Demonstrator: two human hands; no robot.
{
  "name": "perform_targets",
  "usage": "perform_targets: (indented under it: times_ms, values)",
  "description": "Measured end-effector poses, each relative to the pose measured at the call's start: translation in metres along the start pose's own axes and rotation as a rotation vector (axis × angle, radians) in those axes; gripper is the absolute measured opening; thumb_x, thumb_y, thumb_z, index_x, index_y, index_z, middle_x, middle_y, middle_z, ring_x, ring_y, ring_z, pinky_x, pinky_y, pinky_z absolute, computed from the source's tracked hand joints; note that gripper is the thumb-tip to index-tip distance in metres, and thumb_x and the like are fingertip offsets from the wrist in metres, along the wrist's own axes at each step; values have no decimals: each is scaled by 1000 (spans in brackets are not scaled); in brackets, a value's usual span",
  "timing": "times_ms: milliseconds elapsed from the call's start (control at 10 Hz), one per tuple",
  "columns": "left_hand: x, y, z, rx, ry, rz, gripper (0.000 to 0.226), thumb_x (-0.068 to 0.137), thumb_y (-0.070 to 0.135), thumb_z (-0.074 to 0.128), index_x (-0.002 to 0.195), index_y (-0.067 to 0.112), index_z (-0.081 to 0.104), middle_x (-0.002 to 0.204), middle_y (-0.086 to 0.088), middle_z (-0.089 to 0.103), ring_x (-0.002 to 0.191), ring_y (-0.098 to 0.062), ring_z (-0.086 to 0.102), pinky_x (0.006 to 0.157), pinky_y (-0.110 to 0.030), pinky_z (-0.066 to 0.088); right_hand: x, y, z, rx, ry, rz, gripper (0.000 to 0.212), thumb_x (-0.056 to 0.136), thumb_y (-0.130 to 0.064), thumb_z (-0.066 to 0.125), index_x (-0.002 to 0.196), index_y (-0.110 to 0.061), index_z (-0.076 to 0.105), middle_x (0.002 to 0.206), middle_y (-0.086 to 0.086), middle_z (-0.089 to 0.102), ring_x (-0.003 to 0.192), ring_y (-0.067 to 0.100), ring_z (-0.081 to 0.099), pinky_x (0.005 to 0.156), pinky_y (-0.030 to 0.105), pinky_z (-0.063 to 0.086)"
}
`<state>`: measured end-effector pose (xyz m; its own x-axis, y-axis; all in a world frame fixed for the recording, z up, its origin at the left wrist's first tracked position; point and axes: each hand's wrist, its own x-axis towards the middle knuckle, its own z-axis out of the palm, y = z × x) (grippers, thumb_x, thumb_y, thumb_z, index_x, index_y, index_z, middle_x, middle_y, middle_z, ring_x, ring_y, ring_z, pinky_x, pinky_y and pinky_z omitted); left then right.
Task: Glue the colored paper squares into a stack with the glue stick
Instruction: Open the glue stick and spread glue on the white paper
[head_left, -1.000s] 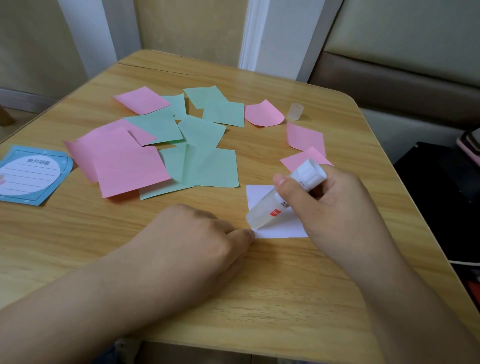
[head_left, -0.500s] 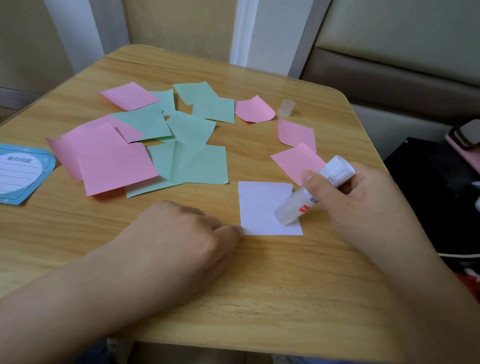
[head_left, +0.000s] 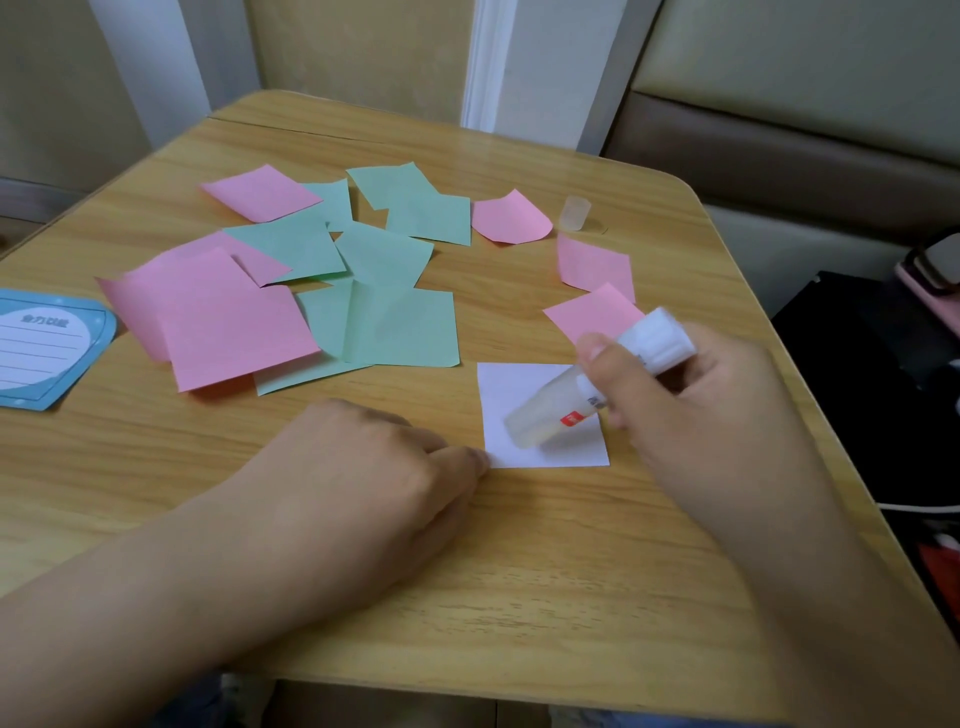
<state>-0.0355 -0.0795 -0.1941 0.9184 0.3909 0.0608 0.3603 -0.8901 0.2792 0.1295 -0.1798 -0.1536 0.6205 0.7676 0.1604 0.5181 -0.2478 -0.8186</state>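
right fingers (head_left: 605, 364) curl round the glue stick (head_left: 582, 395), tip down on the white square (head_left: 524, 395); left hand (head_left: 363, 467) loosely curled, fingertips pinning its near-left corner, holding nothing. step: gluing the base sheet. next needs a colored sq laid on top, edges aligned. sheet lies flat at table (head_left: 571, 597) front-right.

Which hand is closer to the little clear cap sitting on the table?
The right hand. It grips the glue stick almost straight in front of the glue stick cap. The left hand rests at the white square's corner, farther off to the left.
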Motion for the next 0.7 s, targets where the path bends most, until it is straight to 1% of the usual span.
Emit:
perform_targets:
  times_ms: [100, 200, 300, 400, 500, 600, 700]
  values:
    - [-1, -1, -2, -25, 32, 6, 52, 85, 45, 19, 88, 25, 67, 70, 5, 59, 65, -18, 59, 58, -39, 52, -2, 2, 9, 13, -47, 26, 38, 74, -45, 58, 51, -15, 52, 43, -8, 52, 40, 3, 43, 43, 14, 34]
    - [0, 5, -9, 7, 46, 20, 39, 95, 41, 27, 103, 31, 64, 85, 10, 58, 80, -10, 57, 69, -30, 49, -1, 4, 10, 17, -58, 37, 38, 75, -44, 59, 53, -13, 52, 42, -9, 50, 39, 4, 42, 42, 14, 33]
    - [-2, 4, -13, -8, -3, -12, 31, 98, 38, 30, 112, 32, 57, 95, 11, 57, 90, -6, 54, 75, -26, 47, 1, 8, 8, 20, -62, 51, 39, 77, -42, 60, 55, -11, 52, 44, -7, 51, 40, 4, 41, 42, 17, 33]
    - [-3, 0, -8, -53, 128, 86, 24, 95, 38, 39, 100, 36, 63, 83, 15, 53, 79, -2, 52, 64, -24, 48, 3, 11, 4, 12, -59, 59, 39, 77, -43, 61, 57, -10, 54, 47, -2, 53, 43, 7, 43, 44, 20, 35]
    - [-1, -5, 7, -80, 81, 13, 44, 88, 42, 23, 91, 27, 64, 74, 4, 61, 71, -21, 61, 62, -42, 52, 5, 18, -5, -16, -52, 66, 46, 74, -47, 59, 64, -2, 52, 58, 18, 53, 47, 14, 41, 48, 28, 34]
    - [3, -2, 7, -11, 78, 11, 53, 80, 46, 15, 87, 27, 63, 70, 4, 60, 67, -23, 61, 60, -43, 52, 7, 22, -11, -33, -47, 77, 47, 73, -48, 59, 68, -1, 52, 62, 22, 51, 48, 17, 40, 50, 30, 34]
    - [3, -5, 8, -45, 75, -8, 43, 84, 46, 22, 88, 29, 61, 71, 6, 59, 67, -21, 60, 60, -43, 51, 9, 26, -20, -42, -46, 84, 42, 77, -44, 60, 71, -3, 57, 62, 21, 52, 48, 15, 40, 48, 27, 33]
